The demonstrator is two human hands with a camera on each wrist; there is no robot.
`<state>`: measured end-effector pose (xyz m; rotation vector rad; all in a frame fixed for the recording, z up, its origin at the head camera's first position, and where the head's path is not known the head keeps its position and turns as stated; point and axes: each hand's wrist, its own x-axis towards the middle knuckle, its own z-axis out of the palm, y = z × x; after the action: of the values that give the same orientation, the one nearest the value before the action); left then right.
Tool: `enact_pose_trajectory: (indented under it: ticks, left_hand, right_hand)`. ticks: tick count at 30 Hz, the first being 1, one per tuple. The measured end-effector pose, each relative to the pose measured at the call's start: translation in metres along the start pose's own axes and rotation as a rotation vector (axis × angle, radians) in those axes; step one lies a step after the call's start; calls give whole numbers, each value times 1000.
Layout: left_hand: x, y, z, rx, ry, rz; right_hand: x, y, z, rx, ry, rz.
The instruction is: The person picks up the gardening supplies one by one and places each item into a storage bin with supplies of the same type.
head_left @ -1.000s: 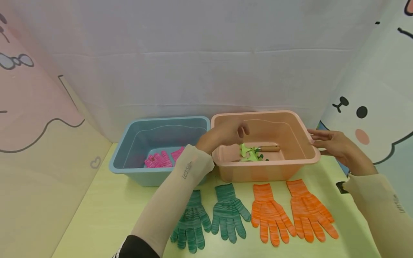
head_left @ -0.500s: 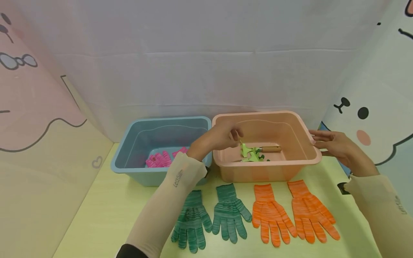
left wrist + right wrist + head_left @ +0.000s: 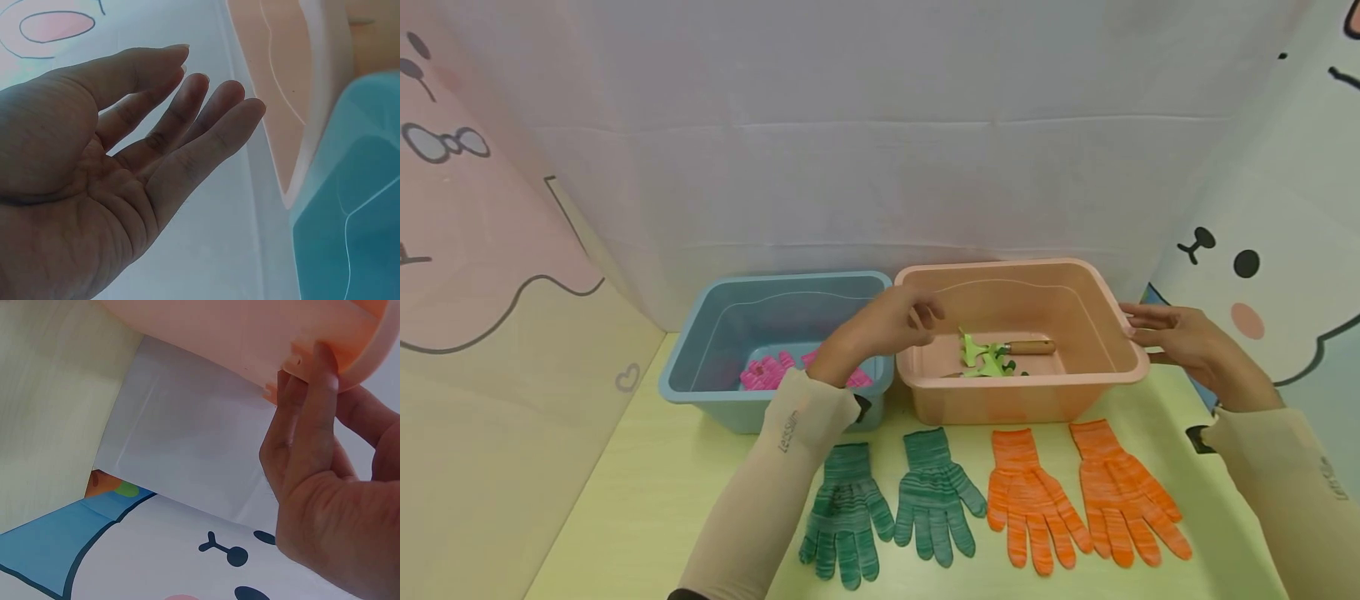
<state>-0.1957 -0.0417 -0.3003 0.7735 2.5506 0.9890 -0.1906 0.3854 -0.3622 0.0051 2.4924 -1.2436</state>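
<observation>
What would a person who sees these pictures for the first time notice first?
The bright orange knit gloves lying flat at the front right of the table would probably come first, with green striped gloves beside them on the left. Behind stand a blue tub holding pink gloves and a peach tub holding light green hand tools. Near where the tubs meet, the left hand hovers, holding nothing.

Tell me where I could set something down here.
The table is barest left of the left sleeve, in front of the blue bin. A narrower strip lies between the orange gloves and right sleeve. Those and the green gloves crowd the middle.
</observation>
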Motion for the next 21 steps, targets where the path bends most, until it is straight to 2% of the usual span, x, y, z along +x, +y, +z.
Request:
enact_pose_trajectory:
  ticks: [21]
  left_hand:
    - [-45, -19, -3, 10, 125, -72]
  right_hand:
    - [0, 1, -1, 11, -22, 4]
